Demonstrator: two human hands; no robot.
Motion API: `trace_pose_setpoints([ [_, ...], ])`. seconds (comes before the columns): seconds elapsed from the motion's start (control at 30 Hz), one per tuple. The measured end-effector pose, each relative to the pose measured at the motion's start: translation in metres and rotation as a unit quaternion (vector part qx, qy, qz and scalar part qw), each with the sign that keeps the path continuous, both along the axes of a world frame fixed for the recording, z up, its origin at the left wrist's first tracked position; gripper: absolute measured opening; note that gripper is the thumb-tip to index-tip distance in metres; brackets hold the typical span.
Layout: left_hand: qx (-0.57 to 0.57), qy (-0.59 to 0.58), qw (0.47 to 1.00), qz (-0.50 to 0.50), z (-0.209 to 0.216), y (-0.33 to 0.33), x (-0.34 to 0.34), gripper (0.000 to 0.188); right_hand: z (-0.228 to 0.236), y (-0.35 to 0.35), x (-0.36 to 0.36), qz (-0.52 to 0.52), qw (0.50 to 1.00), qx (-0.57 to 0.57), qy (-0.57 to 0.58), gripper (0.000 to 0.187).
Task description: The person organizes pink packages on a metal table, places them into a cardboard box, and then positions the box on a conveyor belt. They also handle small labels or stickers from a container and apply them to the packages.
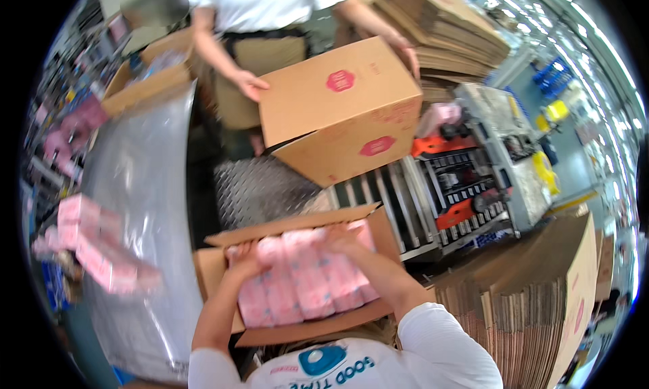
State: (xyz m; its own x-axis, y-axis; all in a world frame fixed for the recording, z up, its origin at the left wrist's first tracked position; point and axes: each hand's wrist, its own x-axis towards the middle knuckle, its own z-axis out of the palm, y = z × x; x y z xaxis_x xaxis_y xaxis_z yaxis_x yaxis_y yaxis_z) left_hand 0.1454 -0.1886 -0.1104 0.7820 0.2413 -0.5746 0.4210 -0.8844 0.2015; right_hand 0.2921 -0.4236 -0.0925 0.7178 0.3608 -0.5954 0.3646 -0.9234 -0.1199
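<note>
An open cardboard box point(297, 335) stands right in front of me, filled with pink soft packs point(297, 281) in a row. Over the packs at the left end lies my left hand point(249, 259), its fingers stretched toward the box's far wall. Further right, my right hand point(340, 239) rests on the tops of the packs near the far flap point(291, 225), fingers extended and somewhat blurred. Both hands touch the packs from above, and neither is wrapped round one.
Opposite me a person's two hands hold a larger carton point(338, 95) over a roller conveyor point(385, 193) with orange-marked machinery point(453, 179) beside it. Flattened cartons point(520, 301) are stacked at right. Pink packs point(101, 247) lie on the metal table point(149, 186) at left.
</note>
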Motion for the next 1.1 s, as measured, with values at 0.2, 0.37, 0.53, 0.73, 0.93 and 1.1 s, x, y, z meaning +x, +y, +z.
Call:
trace_pose_setpoints([
  [0.2,-0.368,-0.182,0.894,0.178,0.009,0.014,-0.173,0.067,0.106,-0.117,-0.013,0.041,0.936,0.216,-0.276,0.072],
  [0.37,-0.631,-0.186,0.592,0.465,0.056,-0.055,-0.205,0.042,0.09,-0.186,0.001,-0.07,0.996,0.059,0.012,0.047],
  [0.53,-0.602,-0.158,0.612,0.488,0.091,-0.105,-0.15,0.05,0.112,-0.214,0.053,-0.052,0.996,0.056,-0.04,0.038],
  [0.73,-0.458,-0.218,0.738,0.446,0.03,-0.087,-0.115,0.057,0.098,-0.269,0.037,-0.165,0.984,0.054,-0.044,0.046],
  [0.93,-0.316,-0.334,0.887,-0.033,0.029,-0.137,-0.034,0.083,0.0,-0.25,-0.003,-0.005,0.974,0.116,0.196,0.075],
  [1.1,-0.077,-0.243,0.916,-0.309,0.019,-0.14,-0.007,0.077,0.047,-0.267,-0.032,0.209,0.937,0.122,0.251,0.082],
])
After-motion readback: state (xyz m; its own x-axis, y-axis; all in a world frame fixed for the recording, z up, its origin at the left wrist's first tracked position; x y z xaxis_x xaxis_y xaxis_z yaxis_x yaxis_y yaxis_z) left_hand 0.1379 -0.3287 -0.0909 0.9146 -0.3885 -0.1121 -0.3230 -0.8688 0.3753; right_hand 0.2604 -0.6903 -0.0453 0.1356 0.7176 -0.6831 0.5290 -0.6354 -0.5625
